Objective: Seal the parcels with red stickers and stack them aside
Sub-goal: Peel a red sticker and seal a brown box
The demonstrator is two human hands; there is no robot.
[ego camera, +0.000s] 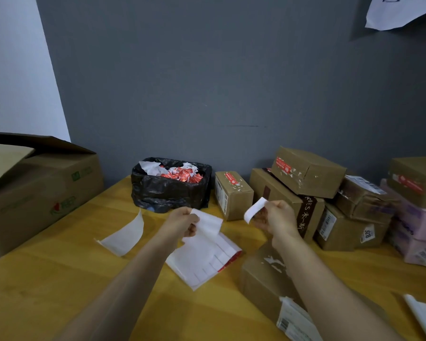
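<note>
My left hand (185, 222) pinches the top corner of a sticker sheet (204, 254), white backing up, with a red edge showing at its lower right. My right hand (276, 217) pinches a single strip (255, 209) held apart from the sheet, its white side facing me. A brown parcel (263, 279) lies on the yellow table under my right forearm, with a torn white patch on top. At the back right stands a stack of parcels (308, 172), several bearing red stickers (282, 166).
A black bag-lined bin (169, 190) full of red and white scraps stands at the back centre. A large open carton (42, 193) fills the left side. A loose white backing sheet (126, 236) lies left of my hands. Pink parcels (418, 225) sit far right.
</note>
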